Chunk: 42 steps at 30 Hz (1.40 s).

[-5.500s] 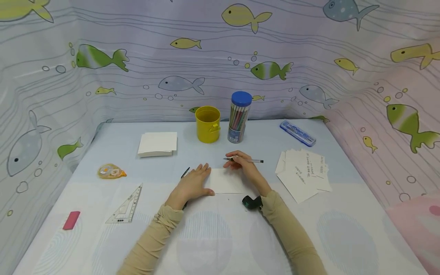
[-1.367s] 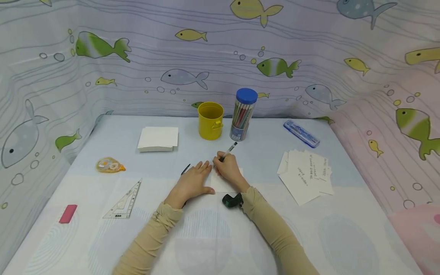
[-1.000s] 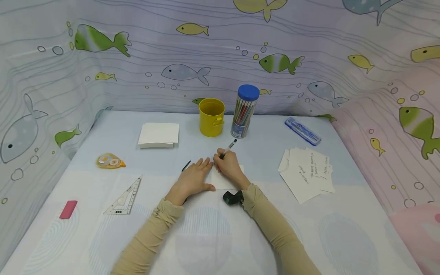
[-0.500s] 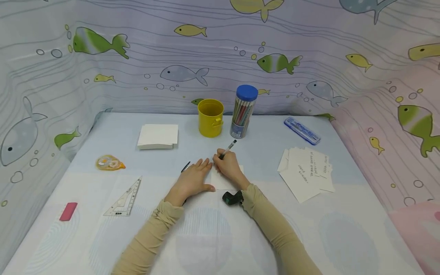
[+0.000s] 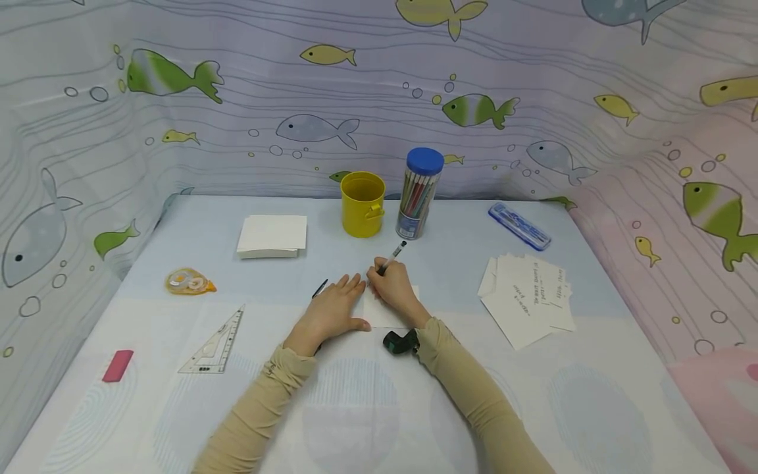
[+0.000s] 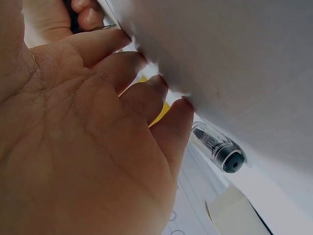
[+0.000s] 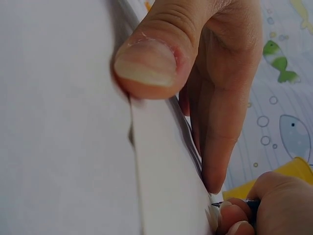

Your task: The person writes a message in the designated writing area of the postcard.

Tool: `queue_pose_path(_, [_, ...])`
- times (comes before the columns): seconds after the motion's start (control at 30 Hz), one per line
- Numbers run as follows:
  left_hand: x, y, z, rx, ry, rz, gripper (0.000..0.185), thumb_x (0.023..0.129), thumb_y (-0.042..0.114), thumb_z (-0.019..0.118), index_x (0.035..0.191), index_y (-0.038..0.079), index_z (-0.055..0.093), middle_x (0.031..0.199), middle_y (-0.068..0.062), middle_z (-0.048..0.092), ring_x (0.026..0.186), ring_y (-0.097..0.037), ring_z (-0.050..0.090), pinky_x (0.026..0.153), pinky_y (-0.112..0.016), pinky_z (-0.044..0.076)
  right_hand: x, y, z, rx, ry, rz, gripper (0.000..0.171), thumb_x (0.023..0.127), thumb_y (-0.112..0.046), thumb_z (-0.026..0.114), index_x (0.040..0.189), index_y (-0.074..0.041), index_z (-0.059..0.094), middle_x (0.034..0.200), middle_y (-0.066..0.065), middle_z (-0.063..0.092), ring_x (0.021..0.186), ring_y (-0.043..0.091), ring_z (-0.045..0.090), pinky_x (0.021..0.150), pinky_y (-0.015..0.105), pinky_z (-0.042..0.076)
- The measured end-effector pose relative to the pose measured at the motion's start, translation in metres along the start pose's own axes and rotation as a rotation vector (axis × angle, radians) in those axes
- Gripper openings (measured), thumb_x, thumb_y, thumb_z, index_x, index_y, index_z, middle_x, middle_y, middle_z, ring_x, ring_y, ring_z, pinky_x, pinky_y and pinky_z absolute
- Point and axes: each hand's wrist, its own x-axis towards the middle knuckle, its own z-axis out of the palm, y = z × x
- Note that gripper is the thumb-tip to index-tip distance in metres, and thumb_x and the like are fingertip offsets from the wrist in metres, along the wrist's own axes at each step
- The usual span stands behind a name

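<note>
A small white sheet of paper [image 5: 379, 315] lies before me on the table, partly hidden under both hands. My right hand [image 5: 395, 288] pinches a pen [image 5: 393, 255], its clear barrel slanting up to the right. In the right wrist view the pen's dark tip [image 7: 215, 204] is at the paper's far edge. My left hand [image 5: 333, 308] lies with straight fingers on the sheet's left side, and its thumb [image 7: 151, 66] rests on the near edge. Just beyond the left hand is a pen cap [image 5: 320, 288], whose clear body with a dark end [image 6: 230, 159] shows in the left wrist view.
Behind stand a yellow pail [image 5: 362, 214] and a blue-lidded tub of pencils [image 5: 419, 197]. A blank paper stack [image 5: 272, 234] is back left. Correction tape [image 5: 189, 281], a set square [image 5: 219, 345] and a pink eraser [image 5: 118, 365] lie left. Written sheets [image 5: 527, 296] and a blue case [image 5: 520, 226] lie right.
Since the oldest frame, my right hand has moved left and down onto the paper, turning the pen from nearly level to steep. Over the last second both hands look almost still.
</note>
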Motion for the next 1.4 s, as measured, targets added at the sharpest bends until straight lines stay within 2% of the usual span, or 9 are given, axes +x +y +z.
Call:
queue_pose_path(0.27, [-0.0010, -0.0009, -0.0005, 0.009, 0.007, 0.002, 0.091, 0.081, 0.050, 0.072, 0.149, 0.002, 0.036, 0.158, -0.017, 0.030, 0.147, -0.038, 0.025, 0.118, -0.052, 0.027, -0.0006, -0.0013, 0.0003, 0.004, -0.021, 0.009, 0.032, 0.091, -0.007, 0.052, 0.061, -0.012, 0.042, 0.045, -0.004, 0.048, 0.034, 0.004, 0.044, 0.034, 0.017, 0.029])
queue_pose_path(0.5, [-0.0026, -0.0006, -0.0005, -0.009, 0.002, -0.006, 0.091, 0.080, 0.050, 0.073, 0.148, 0.002, 0.036, 0.158, -0.017, 0.029, 0.147, -0.038, 0.025, 0.118, -0.052, 0.027, -0.0016, 0.0007, 0.0024, 0.041, -0.001, 0.009, 0.035, 0.091, -0.007, 0.053, 0.059, -0.012, 0.040, 0.044, -0.004, 0.048, 0.033, 0.004, 0.043, 0.033, 0.016, 0.028])
queue_pose_path(0.77, [-0.0034, 0.0004, -0.0017, -0.007, 0.005, -0.001, 0.091, 0.080, 0.050, 0.073, 0.148, 0.002, 0.036, 0.157, -0.017, 0.030, 0.147, -0.038, 0.025, 0.118, -0.052, 0.027, -0.0009, 0.0018, 0.0030, 0.018, -0.007, -0.002, 0.034, 0.091, -0.008, 0.053, 0.059, -0.012, 0.041, 0.045, -0.004, 0.047, 0.034, 0.003, 0.042, 0.034, 0.016, 0.028])
queue_pose_path(1.1, [-0.0017, 0.0012, -0.0017, -0.012, 0.009, 0.002, 0.091, 0.080, 0.050, 0.073, 0.148, 0.001, 0.037, 0.157, -0.017, 0.030, 0.147, -0.038, 0.025, 0.118, -0.052, 0.027, -0.0014, 0.0016, 0.0006, 0.073, -0.017, 0.023, 0.034, 0.090, -0.007, 0.052, 0.059, -0.012, 0.039, 0.043, -0.004, 0.046, 0.033, 0.004, 0.042, 0.033, 0.017, 0.029])
queue_pose_path(1.4, [-0.0016, 0.0003, -0.0019, -0.006, 0.009, 0.004, 0.092, 0.080, 0.051, 0.073, 0.148, 0.001, 0.037, 0.157, -0.018, 0.030, 0.146, -0.038, 0.026, 0.118, -0.052, 0.028, -0.0008, 0.0013, 0.0019, 0.053, -0.016, 0.014, 0.034, 0.091, -0.007, 0.052, 0.059, -0.012, 0.041, 0.043, -0.005, 0.046, 0.032, 0.004, 0.041, 0.032, 0.018, 0.029])
